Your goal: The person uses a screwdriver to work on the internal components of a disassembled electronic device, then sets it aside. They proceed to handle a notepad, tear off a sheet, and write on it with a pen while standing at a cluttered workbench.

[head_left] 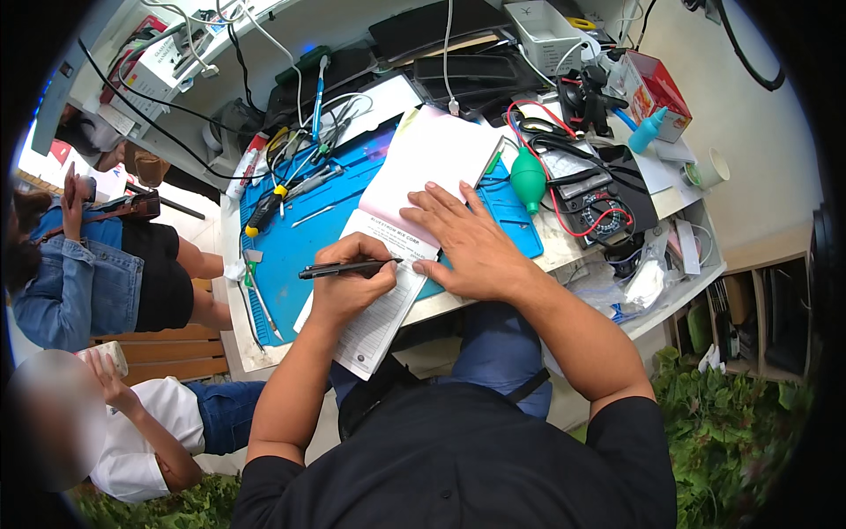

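My left hand (345,280) is closed round a black pen (328,270), whose tip points right at a printed white form (381,324). The form belongs to a pad or booklet that overhangs the front table edge. Its upper leaves (434,157) are folded up and away, pinkish on the left and white on the right. My right hand (474,245) lies flat across the pad with fingers spread, the thumb close to the pen tip. Beneath the pad is a blue work mat (295,231). Whether the pen tip touches the paper, I cannot tell.
Screwdrivers (266,210) and tweezers lie on the mat's left. To the right are a green air blower (529,179), a multimeter (606,212) with red and black leads, and a light-blue bottle (648,130). Two people (92,247) are at the left. An open drawer (656,282) holds plastic bags.
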Tool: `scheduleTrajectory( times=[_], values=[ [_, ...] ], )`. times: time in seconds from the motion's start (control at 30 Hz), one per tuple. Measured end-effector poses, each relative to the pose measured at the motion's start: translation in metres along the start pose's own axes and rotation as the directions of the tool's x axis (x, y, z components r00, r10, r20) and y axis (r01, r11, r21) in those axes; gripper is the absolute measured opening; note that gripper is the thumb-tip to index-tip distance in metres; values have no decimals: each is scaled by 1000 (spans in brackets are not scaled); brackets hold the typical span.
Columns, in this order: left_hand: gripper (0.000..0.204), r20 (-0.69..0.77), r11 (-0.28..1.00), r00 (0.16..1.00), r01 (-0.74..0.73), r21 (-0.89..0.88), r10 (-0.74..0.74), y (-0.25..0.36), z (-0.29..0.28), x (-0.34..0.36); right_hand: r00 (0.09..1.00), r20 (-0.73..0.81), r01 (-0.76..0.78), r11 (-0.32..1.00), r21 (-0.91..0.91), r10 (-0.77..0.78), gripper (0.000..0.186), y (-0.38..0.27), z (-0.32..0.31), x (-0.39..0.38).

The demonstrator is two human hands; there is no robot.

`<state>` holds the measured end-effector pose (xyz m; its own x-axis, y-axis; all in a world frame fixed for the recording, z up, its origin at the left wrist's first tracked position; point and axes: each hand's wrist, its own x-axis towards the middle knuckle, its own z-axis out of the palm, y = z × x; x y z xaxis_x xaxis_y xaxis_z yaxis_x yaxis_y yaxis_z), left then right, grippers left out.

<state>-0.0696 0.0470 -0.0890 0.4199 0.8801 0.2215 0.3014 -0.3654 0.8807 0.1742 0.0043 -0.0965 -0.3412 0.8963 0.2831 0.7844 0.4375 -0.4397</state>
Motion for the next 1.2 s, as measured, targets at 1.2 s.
scheduleTrajectory(
  times=[1.2],
  values=[
    [13,6,975,985,-173,138,174,3,6,2,999,-51,-11,1000,-5,10,62,-1,5,2]
  ],
)
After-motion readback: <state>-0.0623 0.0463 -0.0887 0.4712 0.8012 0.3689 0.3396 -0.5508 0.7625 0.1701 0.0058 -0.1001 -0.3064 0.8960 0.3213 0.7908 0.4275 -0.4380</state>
